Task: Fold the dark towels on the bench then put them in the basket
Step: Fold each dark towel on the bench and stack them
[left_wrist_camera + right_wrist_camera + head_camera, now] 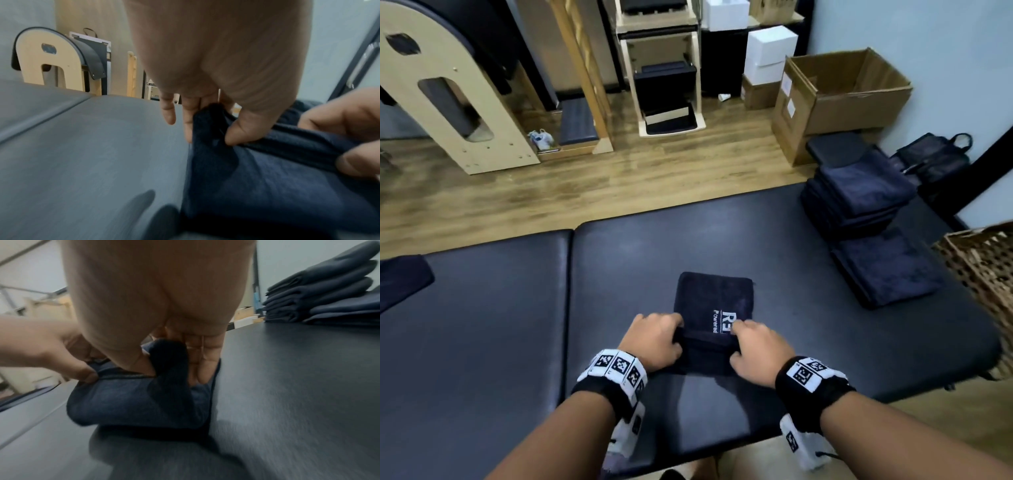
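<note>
A dark navy towel (710, 301) with white lettering lies folded small on the black padded bench (619, 260). Its near edge is raised between both hands. My left hand (657, 337) pinches the towel's near left corner (207, 129) between thumb and fingers. My right hand (755, 346) pinches the near right corner (166, 360) the same way. The woven basket (983, 263) stands at the bench's right edge, only partly in view.
A stack of dark folded towels (859, 195) sits at the bench's far right, with one flatter towel (887, 267) in front of it. A seam (570, 274) splits the bench pads. Cardboard boxes (842, 99) and wooden equipment (448, 96) stand on the floor beyond.
</note>
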Available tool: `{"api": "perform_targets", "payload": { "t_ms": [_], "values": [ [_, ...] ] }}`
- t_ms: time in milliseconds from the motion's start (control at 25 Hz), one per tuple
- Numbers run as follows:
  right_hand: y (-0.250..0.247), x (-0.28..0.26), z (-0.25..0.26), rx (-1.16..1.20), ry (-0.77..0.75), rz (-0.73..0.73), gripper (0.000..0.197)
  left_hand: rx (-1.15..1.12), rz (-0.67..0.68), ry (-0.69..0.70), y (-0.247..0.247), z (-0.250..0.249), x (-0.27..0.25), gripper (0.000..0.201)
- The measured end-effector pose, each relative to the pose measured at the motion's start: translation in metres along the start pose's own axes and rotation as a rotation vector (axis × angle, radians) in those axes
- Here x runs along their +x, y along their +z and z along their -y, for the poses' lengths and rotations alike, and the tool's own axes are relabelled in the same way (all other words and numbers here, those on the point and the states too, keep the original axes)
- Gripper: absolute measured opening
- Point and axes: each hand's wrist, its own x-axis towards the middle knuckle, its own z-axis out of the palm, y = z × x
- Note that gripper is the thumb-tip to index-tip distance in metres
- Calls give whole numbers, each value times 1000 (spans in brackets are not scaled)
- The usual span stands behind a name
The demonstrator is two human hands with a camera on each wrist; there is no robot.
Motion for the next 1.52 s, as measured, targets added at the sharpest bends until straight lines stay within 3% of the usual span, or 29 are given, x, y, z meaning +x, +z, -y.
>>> {"api": "perform_targets", "payload": {
  "t_ms": [200, 320, 400, 440, 520, 600, 680, 840, 960, 1120, 1320, 1520],
  "values": [
    [-41, 51, -21, 224, 174, -113, 32, -212, -41, -54, -38, 1, 69, 35],
    [-51, 75, -27, 299, 211, -313, 41, -479, -216, -113, -34, 11, 91, 40],
    [-48, 85, -29, 340, 237, -368, 53, -483, -267, -132, -21, 20, 96, 45],
    [-44, 88, -30, 319, 238, -372, 53, -415, -205, -125, -12, 23, 97, 45],
    [-33, 88, -31, 204, 195, -334, 38, -255, -1, -121, 3, 28, 97, 46],
    [-22, 87, -29, 92, 131, -188, 34, -197, 91, -122, 9, 32, 96, 49],
    [-12, 87, -29, 52, 133, -93, 49, -190, 73, -127, 13, 32, 96, 55],
    [-6, 88, -26, 225, 279, -161, 72, -301, 36, -238, 13, 24, 99, 62],
    [-7, 91, -32, 259, 458, -139, 59, -353, 40, -362, 10, 22, 103, 49],
    [-17, 96, -42, 345, 510, 27, 32, -357, 84, -408, 15, 19, 102, 45],
    [-18, 96, -51, 424, 536, 0, 26, -409, 136, -411, 33, 2, 96, 44],
    [-34, 82, -104, 535, 557, 1, 35, -517, 170, -410, 44, -43, 110, 43]
  ]
}}
